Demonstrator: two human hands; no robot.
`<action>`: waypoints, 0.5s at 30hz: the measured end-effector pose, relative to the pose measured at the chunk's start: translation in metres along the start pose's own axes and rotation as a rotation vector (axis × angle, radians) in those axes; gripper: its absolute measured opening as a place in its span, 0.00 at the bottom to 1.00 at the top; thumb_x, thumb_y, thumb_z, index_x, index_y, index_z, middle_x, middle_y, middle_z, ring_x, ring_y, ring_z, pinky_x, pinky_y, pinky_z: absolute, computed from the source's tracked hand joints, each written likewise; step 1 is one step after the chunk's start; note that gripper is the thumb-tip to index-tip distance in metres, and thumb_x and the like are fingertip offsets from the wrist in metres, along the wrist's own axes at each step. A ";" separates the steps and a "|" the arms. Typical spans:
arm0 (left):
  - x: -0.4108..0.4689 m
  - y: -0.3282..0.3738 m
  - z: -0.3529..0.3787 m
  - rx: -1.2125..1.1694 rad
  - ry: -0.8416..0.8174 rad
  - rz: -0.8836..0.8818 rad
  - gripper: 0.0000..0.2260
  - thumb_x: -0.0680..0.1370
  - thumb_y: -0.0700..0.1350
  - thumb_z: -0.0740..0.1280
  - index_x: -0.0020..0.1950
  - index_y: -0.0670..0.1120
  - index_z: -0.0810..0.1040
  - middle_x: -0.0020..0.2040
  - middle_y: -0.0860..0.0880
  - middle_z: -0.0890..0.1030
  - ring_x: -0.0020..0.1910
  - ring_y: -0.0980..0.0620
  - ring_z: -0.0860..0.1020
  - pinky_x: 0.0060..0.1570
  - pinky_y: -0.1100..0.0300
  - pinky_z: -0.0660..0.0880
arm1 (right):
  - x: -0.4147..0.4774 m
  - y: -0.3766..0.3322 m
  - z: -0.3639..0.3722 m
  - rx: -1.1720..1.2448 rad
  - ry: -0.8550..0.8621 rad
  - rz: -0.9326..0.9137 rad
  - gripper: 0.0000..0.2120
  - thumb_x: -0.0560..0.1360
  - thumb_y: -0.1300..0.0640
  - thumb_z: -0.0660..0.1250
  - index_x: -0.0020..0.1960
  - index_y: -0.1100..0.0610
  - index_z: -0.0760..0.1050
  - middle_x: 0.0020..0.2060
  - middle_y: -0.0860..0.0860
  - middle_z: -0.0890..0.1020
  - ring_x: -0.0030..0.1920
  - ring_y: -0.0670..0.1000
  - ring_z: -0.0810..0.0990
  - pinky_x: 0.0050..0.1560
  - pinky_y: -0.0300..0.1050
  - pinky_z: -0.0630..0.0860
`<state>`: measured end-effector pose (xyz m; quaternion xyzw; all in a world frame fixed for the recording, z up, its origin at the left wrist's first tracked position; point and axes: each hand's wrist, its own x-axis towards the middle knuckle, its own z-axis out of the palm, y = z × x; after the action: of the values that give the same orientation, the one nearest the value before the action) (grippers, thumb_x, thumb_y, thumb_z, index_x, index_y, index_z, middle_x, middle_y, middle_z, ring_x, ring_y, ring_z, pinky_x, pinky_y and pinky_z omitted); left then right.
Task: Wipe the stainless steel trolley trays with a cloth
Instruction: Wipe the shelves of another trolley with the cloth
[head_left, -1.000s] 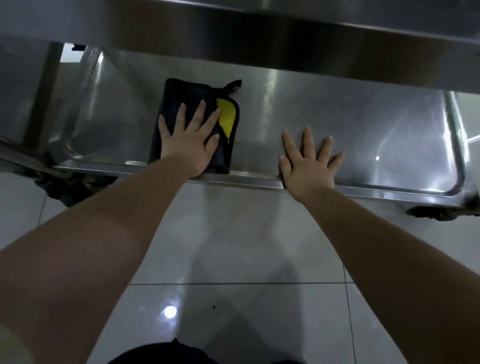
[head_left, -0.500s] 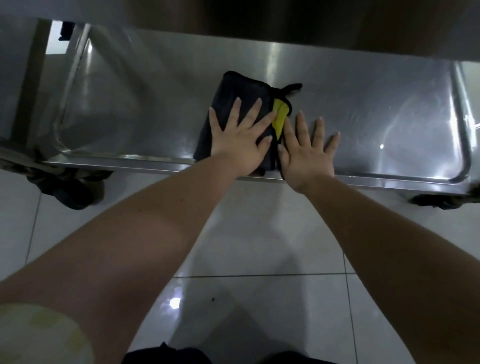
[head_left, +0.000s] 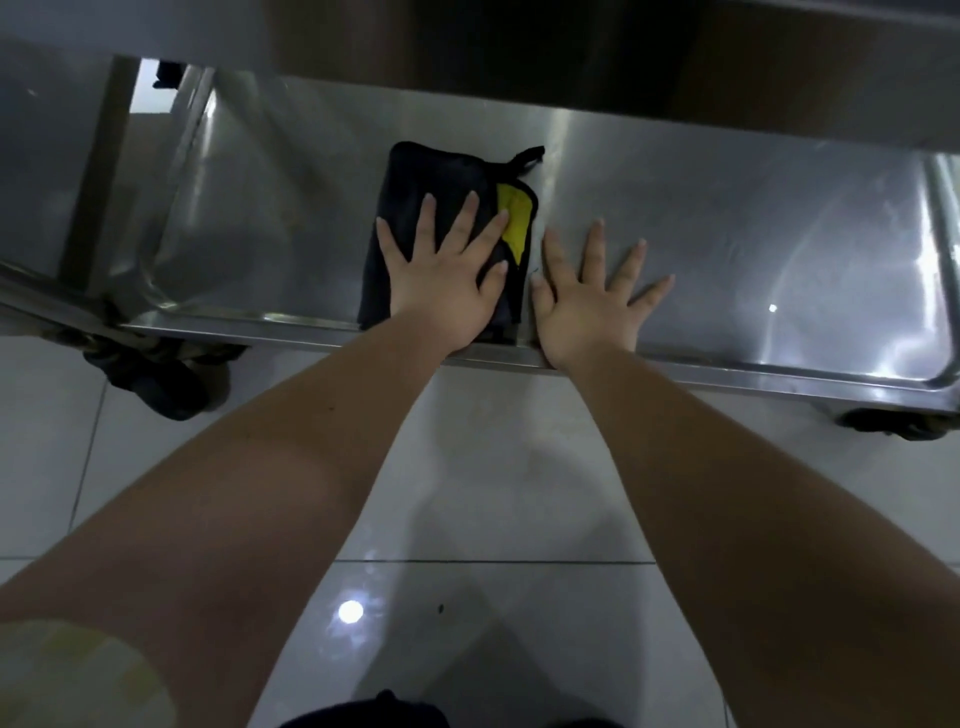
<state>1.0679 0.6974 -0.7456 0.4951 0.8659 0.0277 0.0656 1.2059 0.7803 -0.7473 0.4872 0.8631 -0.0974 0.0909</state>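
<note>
Clearly mid-wipe — the left hand, fingers spread flat, presses the folded dark cloth onto the tray near its front rim. The right hand lies flat and released just right of it. Next, probably a sweep rightward — that hand must shift.

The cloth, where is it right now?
In the head view, the cloth lies left of centre on the steel tray, near its front rim, under the left hand; the right hand rests just beside it.

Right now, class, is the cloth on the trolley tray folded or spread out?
Folded: the dark cloth lies as a compact rectangle under the flat left hand, a yellow inner face peeking out at its right edge.
</note>
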 end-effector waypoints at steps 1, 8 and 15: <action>-0.001 0.002 0.001 0.011 -0.003 0.000 0.25 0.79 0.63 0.41 0.77 0.65 0.42 0.80 0.56 0.44 0.78 0.41 0.41 0.67 0.29 0.36 | 0.000 0.000 0.001 -0.007 0.001 -0.014 0.26 0.78 0.37 0.34 0.75 0.36 0.32 0.78 0.47 0.36 0.74 0.67 0.32 0.65 0.78 0.32; -0.002 0.017 0.001 0.005 -0.026 0.077 0.27 0.78 0.65 0.43 0.77 0.65 0.43 0.80 0.57 0.43 0.78 0.41 0.40 0.65 0.26 0.35 | 0.001 -0.003 0.003 -0.046 0.018 -0.030 0.26 0.78 0.40 0.34 0.74 0.35 0.32 0.78 0.41 0.38 0.75 0.66 0.34 0.64 0.80 0.37; 0.012 -0.079 -0.012 -0.014 0.000 0.001 0.28 0.76 0.67 0.48 0.76 0.67 0.49 0.80 0.57 0.47 0.79 0.45 0.44 0.70 0.30 0.41 | 0.004 -0.001 0.006 -0.022 0.020 -0.029 0.26 0.76 0.37 0.31 0.73 0.32 0.32 0.78 0.41 0.39 0.76 0.66 0.34 0.65 0.78 0.33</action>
<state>0.9924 0.6676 -0.7434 0.4949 0.8655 0.0339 0.0689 1.2035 0.7819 -0.7544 0.4744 0.8720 -0.0843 0.0860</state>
